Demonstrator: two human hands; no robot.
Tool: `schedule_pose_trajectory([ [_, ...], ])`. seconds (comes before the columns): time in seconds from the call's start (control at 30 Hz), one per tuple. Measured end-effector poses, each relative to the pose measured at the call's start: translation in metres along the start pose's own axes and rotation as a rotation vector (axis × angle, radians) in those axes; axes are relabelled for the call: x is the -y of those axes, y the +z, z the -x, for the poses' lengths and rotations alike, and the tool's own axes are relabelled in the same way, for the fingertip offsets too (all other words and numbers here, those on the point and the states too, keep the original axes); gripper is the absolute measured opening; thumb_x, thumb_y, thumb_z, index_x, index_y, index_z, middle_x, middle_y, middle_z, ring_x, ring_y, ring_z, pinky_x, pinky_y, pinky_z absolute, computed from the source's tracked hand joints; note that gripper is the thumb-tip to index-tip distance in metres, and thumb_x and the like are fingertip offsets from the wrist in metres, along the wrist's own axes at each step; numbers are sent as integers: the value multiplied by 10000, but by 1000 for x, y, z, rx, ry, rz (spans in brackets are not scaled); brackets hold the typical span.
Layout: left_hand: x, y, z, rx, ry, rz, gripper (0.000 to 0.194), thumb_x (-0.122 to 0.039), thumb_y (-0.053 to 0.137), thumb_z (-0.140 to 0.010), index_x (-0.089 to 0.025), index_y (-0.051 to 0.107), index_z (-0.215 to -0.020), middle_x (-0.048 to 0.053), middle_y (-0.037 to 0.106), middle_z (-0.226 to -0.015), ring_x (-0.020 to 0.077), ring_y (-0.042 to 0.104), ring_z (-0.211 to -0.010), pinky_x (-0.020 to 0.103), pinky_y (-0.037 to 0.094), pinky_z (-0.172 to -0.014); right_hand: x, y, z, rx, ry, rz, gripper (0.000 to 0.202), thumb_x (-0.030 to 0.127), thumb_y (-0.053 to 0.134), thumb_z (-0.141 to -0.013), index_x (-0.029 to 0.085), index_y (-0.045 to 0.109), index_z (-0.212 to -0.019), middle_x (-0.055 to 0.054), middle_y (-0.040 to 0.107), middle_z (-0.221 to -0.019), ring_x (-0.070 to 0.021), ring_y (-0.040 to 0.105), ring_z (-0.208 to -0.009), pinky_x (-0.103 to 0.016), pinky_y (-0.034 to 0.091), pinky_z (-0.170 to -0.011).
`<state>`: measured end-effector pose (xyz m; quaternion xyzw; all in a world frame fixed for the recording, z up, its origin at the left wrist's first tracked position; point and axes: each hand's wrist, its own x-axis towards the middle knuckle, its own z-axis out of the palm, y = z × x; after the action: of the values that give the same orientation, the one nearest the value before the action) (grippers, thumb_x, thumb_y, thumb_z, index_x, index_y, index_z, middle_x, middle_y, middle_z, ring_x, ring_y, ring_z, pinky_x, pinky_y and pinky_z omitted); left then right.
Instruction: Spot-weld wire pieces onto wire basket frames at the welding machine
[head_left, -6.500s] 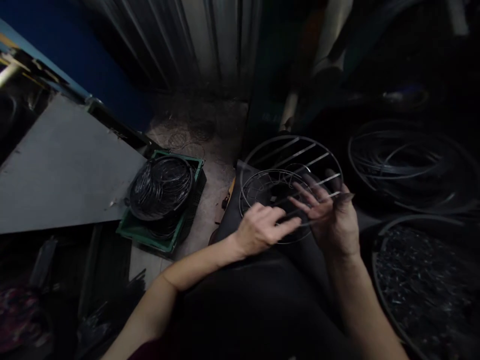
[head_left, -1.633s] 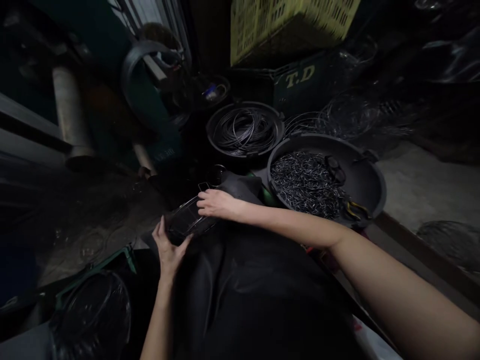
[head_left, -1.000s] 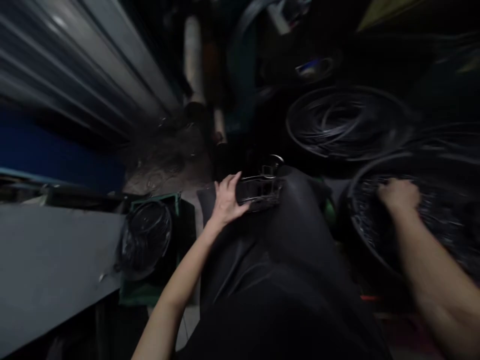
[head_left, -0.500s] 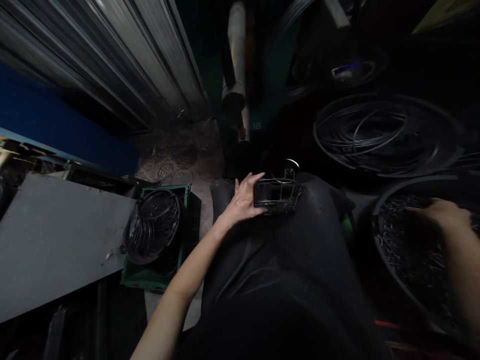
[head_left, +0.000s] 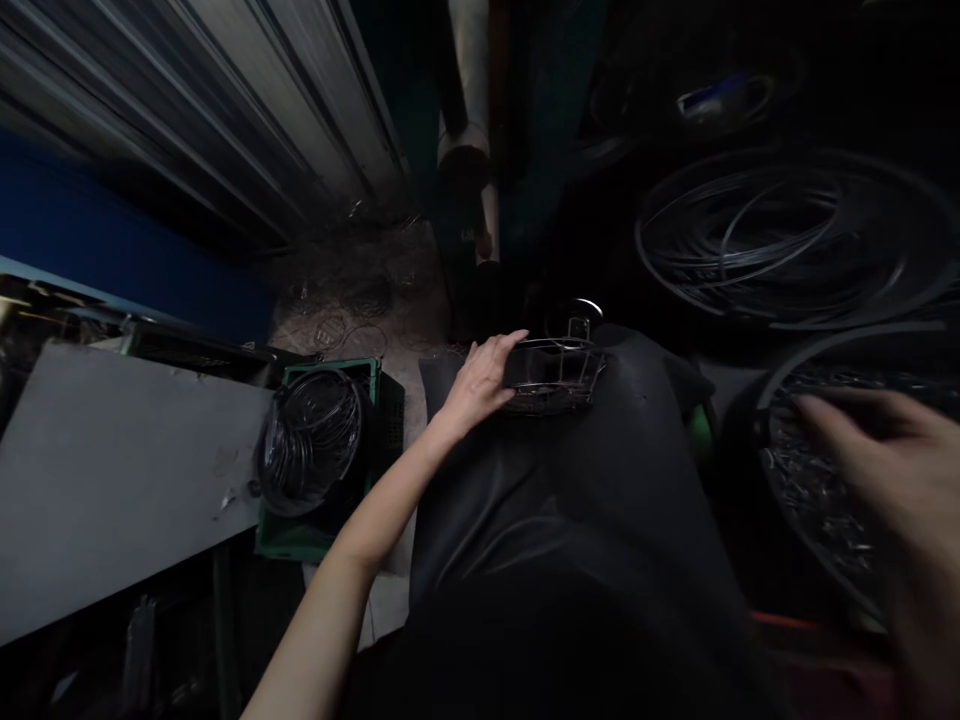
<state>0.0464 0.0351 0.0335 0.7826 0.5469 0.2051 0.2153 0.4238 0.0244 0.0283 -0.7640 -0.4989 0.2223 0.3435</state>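
My left hand (head_left: 480, 382) grips the left end of a round wire basket (head_left: 559, 375), thumb low and fingers along the upper wire. The basket rests around my dark-clothed lap, and a shiny ring (head_left: 585, 308) shows just beyond it. On the right, my right hand (head_left: 885, 450) is over a round tub (head_left: 769, 400) of small bent metal wire pieces (head_left: 825, 510). Motion smears this hand, and whether its fingers hold a piece cannot be made out.
A large coil of wire (head_left: 750, 250) lies in a round container behind the tub. To my left stand a green crate (head_left: 285, 545) bearing a dark bucket of wire loops (head_left: 311, 430) and a grey panel (head_left: 127, 480). A vertical post (head_left: 469, 100) rises ahead.
My right hand has lifted from deep among the metal pieces and come nearer to me. My left hand stays at the basket, with its fingers closer around the wire.
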Motion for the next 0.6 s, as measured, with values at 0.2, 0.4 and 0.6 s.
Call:
schedule_pose_trajectory([
  [0.2,6,7,6,-46,9,55,779,-80,551,-760,-278,180,-1416,84,393,-1453,261,317,-1395,601,179,-1148,84,84,47,434,62,-476,445,574,731,-608,179,634,-788,-45,648,-690,-159,596,-604,-308,506,-577],
  [0.4,6,5,10,-34,-9,51,758,-121,550,-795,-284,168,-1429,88,370,-1464,270,283,-1413,618,177,-1139,65,129,55,432,-91,-392,371,530,634,-750,177,658,-859,-29,655,-791,-150,589,-651,-300,502,-638],
  [0.6,-1,-4,5,-1,-59,58,821,-184,628,-766,-278,164,-1436,111,393,-1433,286,356,-1358,624,188,-1127,66,138,56,380,-101,-324,328,487,624,-771,175,675,-857,-27,666,-776,-162,598,-700,-296,468,-687],
])
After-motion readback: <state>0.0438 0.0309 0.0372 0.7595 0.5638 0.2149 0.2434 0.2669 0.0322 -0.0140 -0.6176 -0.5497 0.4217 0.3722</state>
